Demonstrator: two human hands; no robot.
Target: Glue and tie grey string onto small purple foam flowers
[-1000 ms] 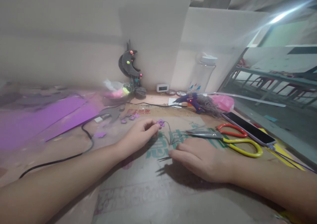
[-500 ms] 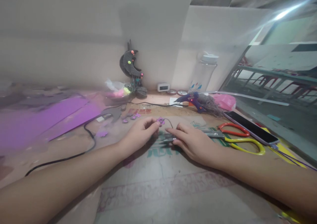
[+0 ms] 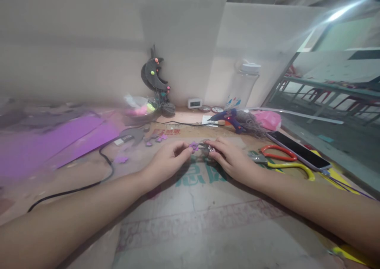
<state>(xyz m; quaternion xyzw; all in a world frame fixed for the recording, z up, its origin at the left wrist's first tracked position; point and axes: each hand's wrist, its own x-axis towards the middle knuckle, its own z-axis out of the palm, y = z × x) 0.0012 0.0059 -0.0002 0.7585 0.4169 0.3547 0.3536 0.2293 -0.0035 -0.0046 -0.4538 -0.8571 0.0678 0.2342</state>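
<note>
Flower [image 3: 194, 146], small and purple, is hanging over the worktop [image 3: 213, 231], pinched narrowly by my left hand [image 3: 168, 160]; with my right hand [image 3: 233, 157] I am holding a small pointed tool [image 3: 204, 145] just beside it, and scissors [image 3: 275, 165] are lying farther right.

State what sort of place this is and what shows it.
Probably a craft workspace: a dark blue glue gun, metal scissors with one red and one yellow handle, and a small purple flower-shaped piece pinched in the left hand suggest it.
</note>
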